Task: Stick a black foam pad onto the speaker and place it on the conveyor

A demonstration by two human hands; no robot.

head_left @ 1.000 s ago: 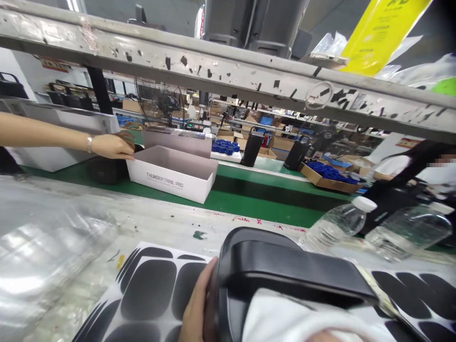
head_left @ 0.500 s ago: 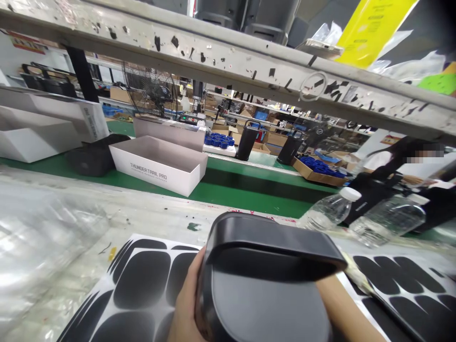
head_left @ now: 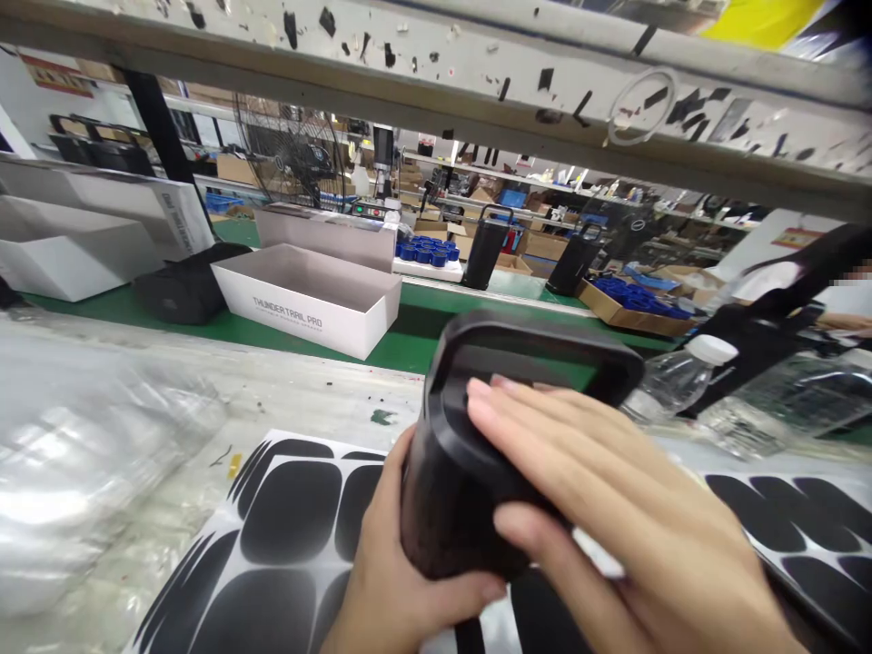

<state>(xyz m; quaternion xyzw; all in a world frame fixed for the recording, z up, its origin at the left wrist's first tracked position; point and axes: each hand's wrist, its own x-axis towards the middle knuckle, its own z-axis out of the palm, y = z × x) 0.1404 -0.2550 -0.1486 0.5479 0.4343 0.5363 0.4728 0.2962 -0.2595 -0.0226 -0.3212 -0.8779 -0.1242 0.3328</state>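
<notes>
A black speaker with a carry handle (head_left: 470,454) stands upright in front of me, over a white sheet of black oval stickers (head_left: 286,536). My left hand (head_left: 395,581) grips its lower left side from below. My right hand (head_left: 613,518) lies flat across its top and right side, fingers stretched out along the handle opening, with the thumb pressed on the body.
A green conveyor belt (head_left: 436,350) runs behind, carrying an open white box marked THUNDER TRAIL PRO (head_left: 306,304) and another black speaker (head_left: 181,291). Two clear water bottles (head_left: 674,381) lie at the right. Crumpled clear plastic (head_left: 82,445) covers the left. A metal shelf rail (head_left: 436,82) crosses overhead.
The speaker has been tipped up and raised. My right hand came onto its top; a white cloth seen earlier is gone. Another person's arm at the far left has left the view.
</notes>
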